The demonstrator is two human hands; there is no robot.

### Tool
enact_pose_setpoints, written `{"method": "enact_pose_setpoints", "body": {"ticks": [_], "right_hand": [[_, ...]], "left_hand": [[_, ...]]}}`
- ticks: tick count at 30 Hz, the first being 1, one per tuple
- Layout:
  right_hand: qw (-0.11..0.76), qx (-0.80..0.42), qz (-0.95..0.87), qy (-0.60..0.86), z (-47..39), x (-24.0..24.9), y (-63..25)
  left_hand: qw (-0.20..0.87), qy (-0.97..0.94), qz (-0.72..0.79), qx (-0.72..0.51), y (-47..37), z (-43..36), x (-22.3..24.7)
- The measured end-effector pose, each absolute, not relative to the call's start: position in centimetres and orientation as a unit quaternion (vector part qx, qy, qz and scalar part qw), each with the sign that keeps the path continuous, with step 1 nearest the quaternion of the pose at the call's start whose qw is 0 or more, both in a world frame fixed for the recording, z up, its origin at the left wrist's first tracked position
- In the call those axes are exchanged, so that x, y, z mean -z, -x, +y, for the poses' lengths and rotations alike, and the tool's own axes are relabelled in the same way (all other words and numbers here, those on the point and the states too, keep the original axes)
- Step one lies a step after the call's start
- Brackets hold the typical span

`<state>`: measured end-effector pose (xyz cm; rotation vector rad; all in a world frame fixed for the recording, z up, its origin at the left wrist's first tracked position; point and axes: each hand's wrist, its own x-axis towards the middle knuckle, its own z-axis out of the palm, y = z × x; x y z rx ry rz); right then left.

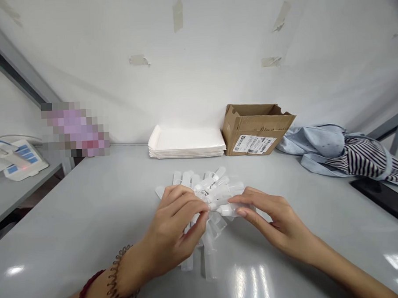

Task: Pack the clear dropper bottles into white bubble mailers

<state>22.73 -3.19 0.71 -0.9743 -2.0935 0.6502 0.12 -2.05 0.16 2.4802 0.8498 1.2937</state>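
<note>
Several small translucent plastic bottles (187,179) with white caps lie in a loose pile on the grey table (105,201). One bottle (228,209), its white nozzle pointing left, is pinched between the thumb and fingers of my right hand (277,220). Just left of that nozzle, the thumb and index finger of my left hand (179,224) are pressed together over the pile. What the left fingertips hold, if anything, is too small to make out.
Behind the pile are stacked white padded envelopes (188,143) and an open cardboard box (257,131). Light blue and striped cloth (360,155) lies at the right, beside a black flat object (384,200). A scanner (14,158) rests on a side table.
</note>
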Motion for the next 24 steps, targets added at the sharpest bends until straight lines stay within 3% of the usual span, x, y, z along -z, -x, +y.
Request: {"method": "enact_pose_setpoints", "body": {"ticks": [10, 24], "right_hand": [[0.375, -0.169, -0.844, 0.346, -3.06, -0.33, -22.68], [0.395, -0.161, -0.841, 0.334, -3.08, -0.49, -22.23]], "left_hand": [[0.151, -0.83, 0.312, -0.437, -0.2, -1.85, 0.05], [0.218, -0.801, 0.34, -0.442, -0.39, -1.64, 0.25]]}}
